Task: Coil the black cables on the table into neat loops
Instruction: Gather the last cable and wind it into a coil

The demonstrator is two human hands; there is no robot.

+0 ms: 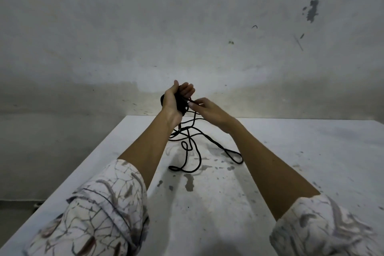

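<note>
1. Both hands are raised above the far edge of the surface [270, 172], close together. Left hand [173, 102] is closed around a wound bundle of black cable [180, 104]; bundle sits in the palm, part hidden by the fingers.
2. Right hand [205, 108] is just beside it, thumb and fingertips pinched on a single strand that runs straight into the bundle.
3. Loose cable [193, 147] hangs down from the hands and lies in tangled loops on the surface, directly below and toward the near edge.
4. Long axis of the slack: roughly far edge to near edge, with one long loop [232, 155] trailing toward the right edge.
5. Right hand is nearer the free run; judged as the feeding hand, left as the former.
6. Judgement: winding under way, much cable not yet coiled. Crossed strands below may snag when drawn up.
7. Only one cable can be told apart.
</note>
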